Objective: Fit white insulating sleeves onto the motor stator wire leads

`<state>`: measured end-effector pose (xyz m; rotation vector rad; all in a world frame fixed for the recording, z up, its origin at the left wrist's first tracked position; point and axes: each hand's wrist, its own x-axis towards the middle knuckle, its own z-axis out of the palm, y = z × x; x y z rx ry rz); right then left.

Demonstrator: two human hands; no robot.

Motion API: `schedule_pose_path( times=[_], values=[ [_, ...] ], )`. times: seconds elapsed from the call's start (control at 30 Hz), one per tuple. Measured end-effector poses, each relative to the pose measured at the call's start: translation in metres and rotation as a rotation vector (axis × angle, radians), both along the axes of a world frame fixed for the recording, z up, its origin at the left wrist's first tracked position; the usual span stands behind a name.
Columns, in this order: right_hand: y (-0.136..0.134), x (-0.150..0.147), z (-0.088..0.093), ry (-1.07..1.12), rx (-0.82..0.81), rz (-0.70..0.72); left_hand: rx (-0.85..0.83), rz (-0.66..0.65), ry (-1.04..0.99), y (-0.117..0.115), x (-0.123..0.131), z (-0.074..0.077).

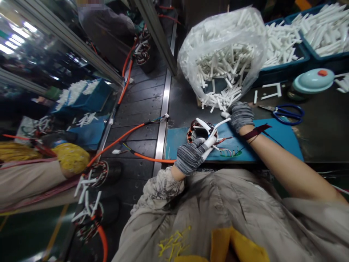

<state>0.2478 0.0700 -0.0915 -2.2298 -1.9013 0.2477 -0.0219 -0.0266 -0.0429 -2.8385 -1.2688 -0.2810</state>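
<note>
A motor stator [190, 135], ring-shaped with copper windings and white sleeved leads, lies on a blue mat [275, 145]. My left hand [191, 156], in a grey knit glove with white-covered fingertips, is closed around leads at the stator's near right side. Thin coloured wires [226, 152] stick out to its right. Beyond the stator, my right hand [241, 115], gloved alike, is at the near edge of a pile of short white tubes [222, 100]. Its fingers are curled; whatever they pinch is hidden. An orange cable [152, 159] runs left from beneath my left hand.
A clear plastic bag [191, 47] spills white tubes. Blue bins [305, 54] of tubes stand behind. Blue-handled scissors [287, 112] and a light-blue lidded container [313, 83] are at right. Left runs a conveyor [141, 105] carrying more stators; co-workers sit beyond it.
</note>
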Motion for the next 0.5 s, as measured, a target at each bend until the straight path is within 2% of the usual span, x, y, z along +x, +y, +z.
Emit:
schedule_pose_path(
  times=[0.1,0.23,0.37,0.5],
  values=[
    [0.004,-0.004,0.009,0.028,-0.017,-0.028,-0.01,-0.009,-0.005,-0.001,0.0,0.002],
    [-0.008,0.008,0.027,0.231,0.046,-0.134,0.019,-0.029,-0.029,-0.001,-0.001,0.001],
    [-0.054,0.02,0.041,0.394,0.11,-0.149,0.055,-0.034,-0.044,-0.001,-0.003,-0.003],
    [-0.115,0.016,0.051,0.858,0.204,-0.008,0.055,-0.047,-0.057,0.0,-0.005,-0.005]
  ],
)
